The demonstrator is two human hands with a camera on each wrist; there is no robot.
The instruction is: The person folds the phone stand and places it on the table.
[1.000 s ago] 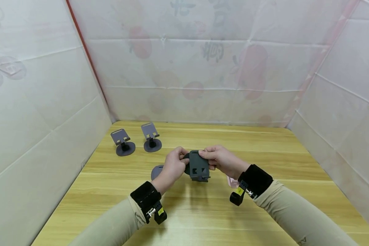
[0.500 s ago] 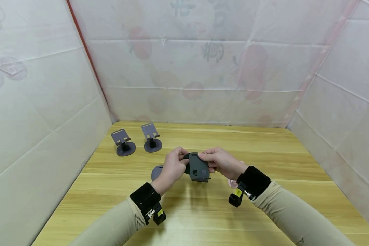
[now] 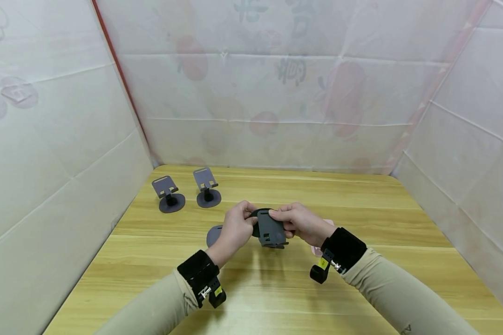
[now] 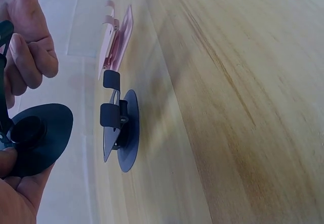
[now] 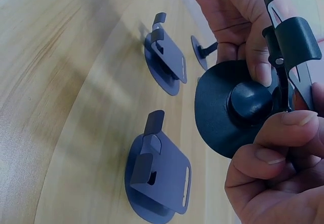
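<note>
The dark grey phone stand [image 3: 270,230] is held just above the table [image 3: 360,288], near its middle, between both hands. The left hand [image 3: 236,228] curls round its round base, and the right hand [image 3: 299,222] pinches the plate's top edge with thumb and fingers. Since a second ago the plate has tipped further down and forward, and the right wrist has drawn slightly inward; the left hand has barely moved.

The right wrist view shows the base [image 5: 228,107] underside and hinge knob, hidden from the head camera. The left wrist view shows a folded stand [image 4: 121,130] lying flat and a pink stand [image 4: 117,39] beyond it, the latter mostly hidden behind the right wrist overhead. Two upright stands [image 3: 167,193] sit at the far left
</note>
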